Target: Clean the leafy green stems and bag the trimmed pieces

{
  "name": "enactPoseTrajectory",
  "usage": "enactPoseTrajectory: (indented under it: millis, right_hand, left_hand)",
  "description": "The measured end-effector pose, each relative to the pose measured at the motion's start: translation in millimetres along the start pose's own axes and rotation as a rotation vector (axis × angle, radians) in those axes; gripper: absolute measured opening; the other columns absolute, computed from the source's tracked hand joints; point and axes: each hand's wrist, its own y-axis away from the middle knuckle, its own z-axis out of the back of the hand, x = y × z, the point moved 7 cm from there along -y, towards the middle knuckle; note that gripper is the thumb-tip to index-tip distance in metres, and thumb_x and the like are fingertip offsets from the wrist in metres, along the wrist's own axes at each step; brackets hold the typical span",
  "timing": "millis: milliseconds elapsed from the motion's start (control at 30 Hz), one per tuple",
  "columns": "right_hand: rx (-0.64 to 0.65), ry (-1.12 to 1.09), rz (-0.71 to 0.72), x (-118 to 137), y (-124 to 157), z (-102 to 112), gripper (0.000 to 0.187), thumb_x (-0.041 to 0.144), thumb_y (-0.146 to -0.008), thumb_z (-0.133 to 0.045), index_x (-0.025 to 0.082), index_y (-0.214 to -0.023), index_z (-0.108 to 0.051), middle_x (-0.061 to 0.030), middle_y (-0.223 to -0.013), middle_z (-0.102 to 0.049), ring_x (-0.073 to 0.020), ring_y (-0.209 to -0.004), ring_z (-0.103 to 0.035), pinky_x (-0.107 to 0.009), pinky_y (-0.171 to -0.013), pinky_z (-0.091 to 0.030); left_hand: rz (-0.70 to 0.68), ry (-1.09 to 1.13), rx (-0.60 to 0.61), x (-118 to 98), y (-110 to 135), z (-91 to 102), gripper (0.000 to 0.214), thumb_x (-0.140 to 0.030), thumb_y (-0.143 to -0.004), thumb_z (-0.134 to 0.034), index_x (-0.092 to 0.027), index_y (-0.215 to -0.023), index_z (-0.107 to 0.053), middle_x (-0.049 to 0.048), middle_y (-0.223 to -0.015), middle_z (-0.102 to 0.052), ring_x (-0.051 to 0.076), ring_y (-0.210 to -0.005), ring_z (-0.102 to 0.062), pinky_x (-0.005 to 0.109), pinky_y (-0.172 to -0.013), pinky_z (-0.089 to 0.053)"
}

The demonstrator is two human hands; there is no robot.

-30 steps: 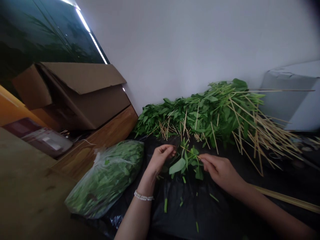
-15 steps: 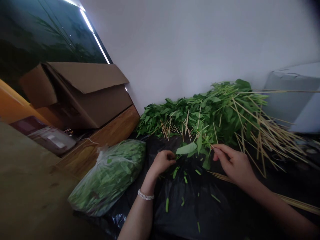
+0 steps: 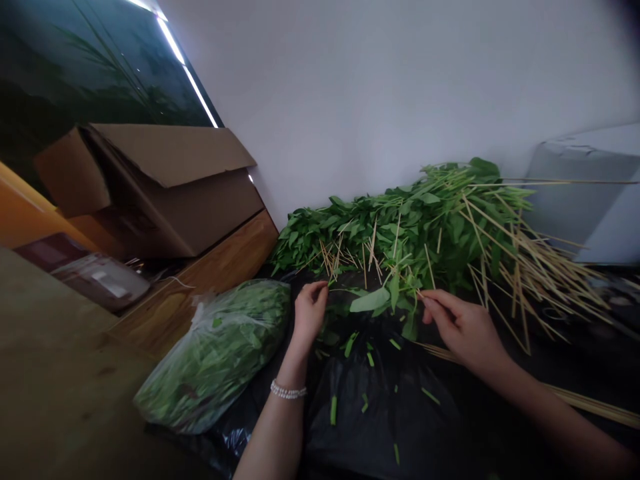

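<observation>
Over the black plastic sheet (image 3: 390, 413), my right hand (image 3: 465, 327) pinches the end of a thin wooden skewer. A sprig of leafy greens (image 3: 373, 300) hangs at the skewer, its broad leaves pointing left. My left hand (image 3: 309, 312), with a beaded bracelet (image 3: 289, 390) on the wrist, is closed in a pinch left of the sprig. A thin strand, seemingly a stem, runs from its fingertips towards the leaves. Behind both hands lies a long heap of leafy greens (image 3: 360, 223) with several skewers stuck in it. Cut stem pieces (image 3: 333, 410) are scattered on the sheet.
A tied clear bag of greens (image 3: 225, 353) lies on the left. Beyond it are a wooden board (image 3: 215, 267) and an open cardboard box (image 3: 185, 193). Loose skewers (image 3: 555, 273) pile up at right, before a pale box (image 3: 585, 193). The white wall closes the back.
My left hand has risen and moved slightly left, away from the sprig, its fingertips now higher. The right hand stays nearly in place with the skewer and leaves.
</observation>
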Motion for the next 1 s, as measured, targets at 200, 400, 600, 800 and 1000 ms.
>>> enactPoseTrajectory:
  millis: [200, 400, 600, 800, 1000]
  right_hand:
    - [0.0, -0.009, 0.016, 2.0, 0.4, -1.3, 0.032, 0.038, -0.093, -0.044, 0.019, -0.095, -0.069, -0.0003, -0.063, -0.066, -0.0122, -0.047, -0.055, -0.024, -0.049, -0.041]
    - [0.011, -0.02, 0.009, 1.1, 0.9, -2.6, 0.03, 0.037, -0.092, -0.045, 0.019, -0.096, -0.069, 0.0008, -0.063, -0.066, -0.0121, -0.049, -0.055, -0.023, -0.05, -0.041]
    - [0.041, -0.081, -0.022, -2.4, 1.7, -5.7, 0.031, 0.039, -0.092, -0.045, 0.019, -0.098, -0.068, 0.0008, -0.063, -0.064, -0.0122, -0.049, -0.054, -0.024, -0.049, -0.04]
    - [0.246, -0.156, -0.01, 5.5, 6.5, -22.7, 0.03, 0.038, -0.093, -0.044, 0.02, -0.096, -0.068, 0.0009, -0.062, -0.062, -0.0133, -0.055, -0.057, -0.024, -0.053, -0.042]
    - [0.368, -0.171, 0.007, 12.2, 12.9, -36.9, 0.03, 0.034, -0.093, -0.042, 0.019, -0.091, -0.068, 0.0005, -0.062, -0.061, -0.0141, -0.058, -0.058, -0.025, -0.056, -0.041]
  left_hand:
    - [0.22, 0.561, -0.012, -1.6, 1.8, -2.8, 0.026, -0.022, -0.061, -0.081, -0.016, -0.085, -0.073, -0.0008, -0.074, -0.068, 0.009, -0.069, -0.061, 0.021, -0.071, -0.047]
    - [0.381, 0.943, 0.057, 0.6, 5.2, -13.2, 0.036, -0.015, -0.059, -0.084, -0.016, -0.092, -0.07, -0.002, -0.074, -0.068, 0.007, -0.07, -0.063, 0.019, -0.073, -0.049]
    - [0.447, 1.04, 0.214, -5.2, 13.7, -25.6, 0.041, -0.015, -0.07, -0.078, -0.02, -0.107, -0.062, -0.0018, -0.083, -0.069, 0.013, -0.084, -0.067, 0.037, -0.093, -0.049]
    - [0.455, 0.899, 0.238, -10.9, 20.5, -35.9, 0.046, -0.016, -0.067, -0.081, -0.017, -0.109, -0.061, 0.001, -0.087, -0.07, 0.011, -0.074, -0.065, 0.028, -0.076, -0.052]
    - [0.479, 0.876, 0.307, -9.8, 25.4, -44.1, 0.051, -0.016, -0.064, -0.083, -0.015, -0.111, -0.062, 0.0032, -0.09, -0.071, 0.009, -0.071, -0.064, 0.025, -0.074, -0.052]
